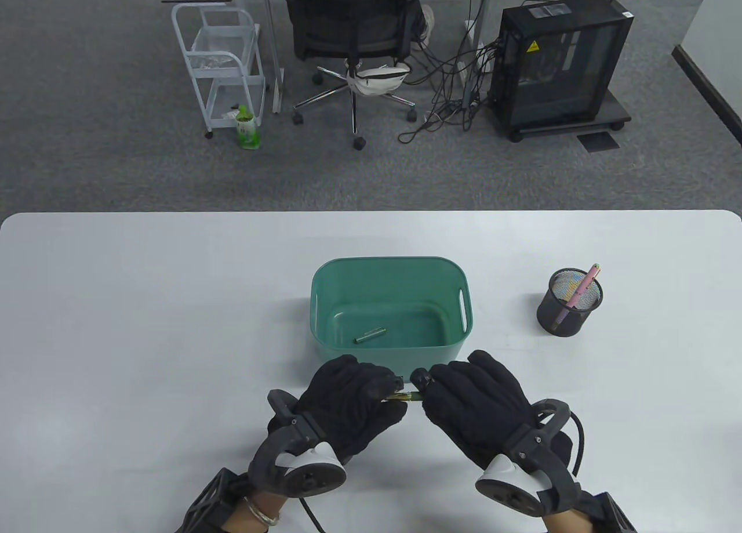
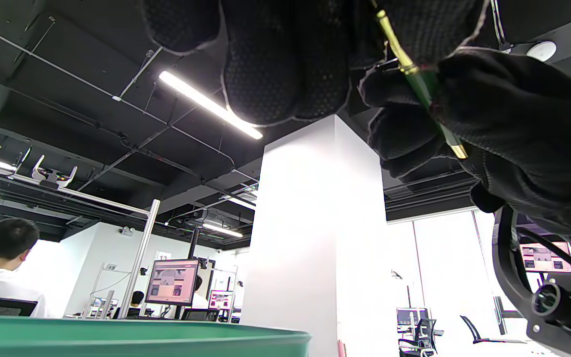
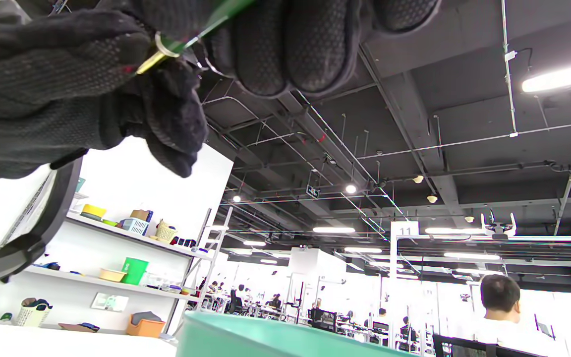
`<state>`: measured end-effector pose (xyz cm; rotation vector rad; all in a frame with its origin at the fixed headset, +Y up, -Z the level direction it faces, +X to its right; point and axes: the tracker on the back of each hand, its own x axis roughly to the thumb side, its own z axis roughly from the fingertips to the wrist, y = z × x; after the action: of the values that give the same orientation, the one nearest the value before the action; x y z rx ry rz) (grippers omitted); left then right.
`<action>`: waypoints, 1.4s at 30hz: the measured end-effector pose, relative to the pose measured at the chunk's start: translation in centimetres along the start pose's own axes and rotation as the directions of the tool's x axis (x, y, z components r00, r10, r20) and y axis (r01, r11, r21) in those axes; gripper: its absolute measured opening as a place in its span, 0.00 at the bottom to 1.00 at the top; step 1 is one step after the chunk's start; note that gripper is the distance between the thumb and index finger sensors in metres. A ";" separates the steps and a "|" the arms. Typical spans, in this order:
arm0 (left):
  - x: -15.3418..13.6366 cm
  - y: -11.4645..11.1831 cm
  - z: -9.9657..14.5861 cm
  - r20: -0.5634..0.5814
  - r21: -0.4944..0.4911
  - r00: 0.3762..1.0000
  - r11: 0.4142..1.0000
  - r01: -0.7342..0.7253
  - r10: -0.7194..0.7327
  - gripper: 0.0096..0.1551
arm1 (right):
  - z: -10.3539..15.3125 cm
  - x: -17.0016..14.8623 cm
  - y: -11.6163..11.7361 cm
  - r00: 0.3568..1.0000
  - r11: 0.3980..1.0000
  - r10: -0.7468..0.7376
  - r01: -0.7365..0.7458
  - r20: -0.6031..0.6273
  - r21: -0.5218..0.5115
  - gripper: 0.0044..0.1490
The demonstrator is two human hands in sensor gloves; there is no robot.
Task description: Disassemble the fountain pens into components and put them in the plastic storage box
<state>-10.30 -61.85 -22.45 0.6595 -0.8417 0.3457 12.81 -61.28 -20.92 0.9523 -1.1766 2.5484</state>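
Both gloved hands hold one green fountain pen [image 1: 404,396] with gold rings, level above the table just in front of the green plastic box [image 1: 324,278]. My left hand [image 1: 353,396] grips its left end and my right hand [image 1: 458,391] grips its right end. In the left wrist view the pen [image 2: 422,82] runs between the fingers of both hands. The right wrist view shows the pen [image 3: 186,42] pinched the same way. One green pen part [image 1: 370,336] lies on the box floor.
A black mesh pen cup [image 1: 569,309] with a pink pen [image 1: 579,295] stands right of the box. Beyond the table's far edge are an office chair [image 1: 353,34], a white cart [image 1: 223,63] and a computer case [image 1: 559,63].
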 end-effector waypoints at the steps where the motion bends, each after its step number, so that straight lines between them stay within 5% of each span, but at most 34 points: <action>1: 0.0 0.0 0.0 0.000 0.001 1.000 1.000 -0.001 0.001 0.24 | 0.0 0.0 0.0 1.000 1.000 0.001 -0.001 0.001 0.000 0.28; 42: -0.3 0.0 0.0 -0.013 0.002 1.000 1.000 -0.010 0.010 0.32 | 0.0 0.2 0.0 1.000 1.000 0.000 0.000 0.005 0.002 0.28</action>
<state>-10.53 -61.89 -22.69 0.6544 -0.8329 0.3594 12.65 -61.28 -20.81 0.9600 -1.1757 2.5486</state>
